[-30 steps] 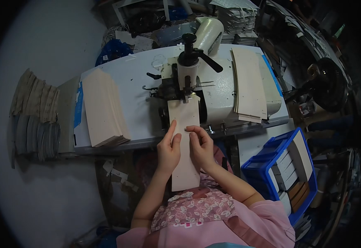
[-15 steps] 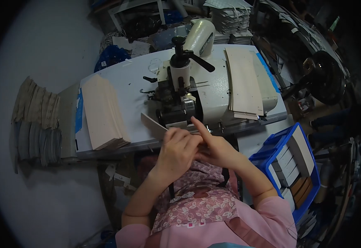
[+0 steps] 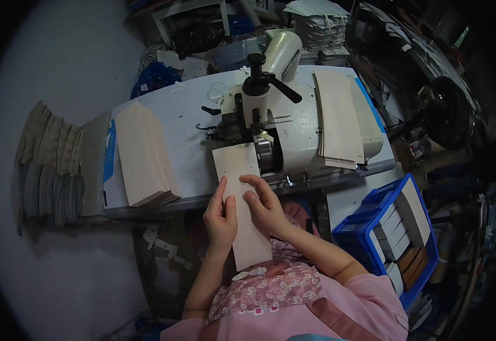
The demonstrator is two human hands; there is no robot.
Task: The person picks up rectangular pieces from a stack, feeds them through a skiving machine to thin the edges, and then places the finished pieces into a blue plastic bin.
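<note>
A pale, flat rectangular panel (image 3: pixel 247 227) with a few small dots lies lengthwise before me, its far end at the front of a machine head (image 3: pixel 253 113) with a black knob and lever. My left hand (image 3: pixel 221 223) grips its left edge, thumb and fingers partly bent. From the right side, my right hand (image 3: pixel 266 209) grips it too, with the thumb and index finger on its upper face. The near end of the panel reaches down to my flowered apron (image 3: pixel 276 292). Fingers under the panel are hidden.
On the white table (image 3: pixel 188 170) a stack of pale panels (image 3: pixel 143 153) stands at left. More panels (image 3: pixel 338 119) lie on the machine's housing. To the right is a blue crate (image 3: pixel 353 230) with white and brown pieces. A black fan (image 3: pixel 444 111) stands beyond; grey bundles (image 3: pixel 49 193) sit far left.
The panel has turned from almost edge-on to flat, with its broad face up. My hands have moved apart, from close together to opposite sides of it. The view has shifted slightly.
</note>
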